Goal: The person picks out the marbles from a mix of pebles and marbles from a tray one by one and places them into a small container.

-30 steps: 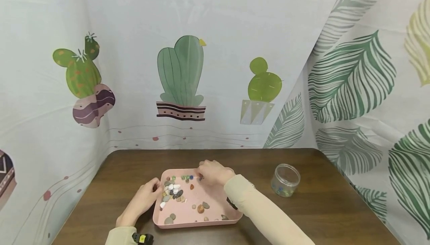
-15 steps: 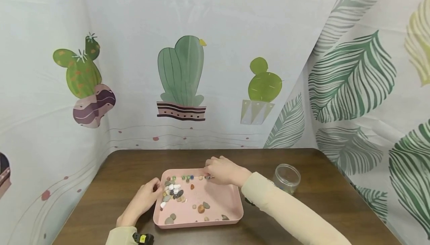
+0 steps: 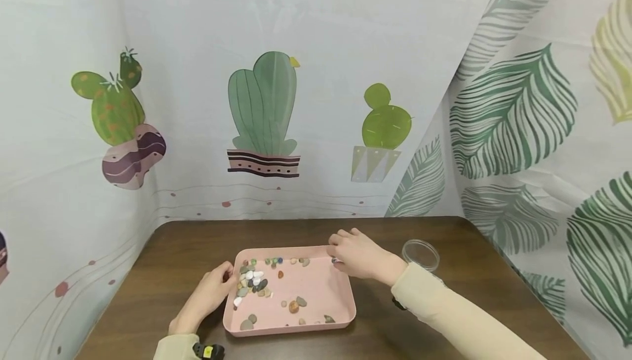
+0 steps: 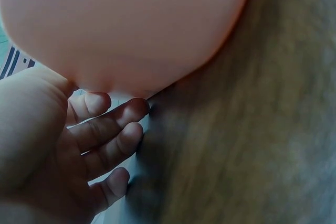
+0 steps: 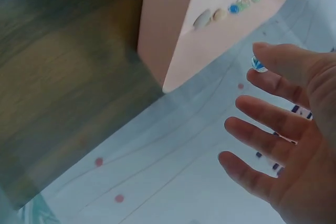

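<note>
In the head view, my right hand (image 3: 362, 253) is over the back right corner of a pink tray (image 3: 291, 331). Between its thumb and index finger it pinches a clear and blue glass marble (image 5: 258, 65), while the other fingers are spread in the right wrist view. My left hand (image 3: 206, 295) holds the tray's left side, fingertips (image 4: 135, 109) at the edge. White, grey, black and brown pebbles (image 3: 302, 301) lie in the tray, most of them bunched at the left. Along its back edge are several green and blue marbles (image 3: 280, 260).
A round clear jar (image 3: 421, 250) stands on the brown wooden table (image 3: 459, 288) to the right, its lower part hidden by the right sleeve (image 3: 454, 316). Behind the table hangs a pale cloth (image 3: 326, 129) printed with cacti and leaves.
My right hand has moved rightward along the tray's back edge to its right corner, uncovering pebbles there. The sleeve now covers more of the jar. My left hand has stayed in place.
</note>
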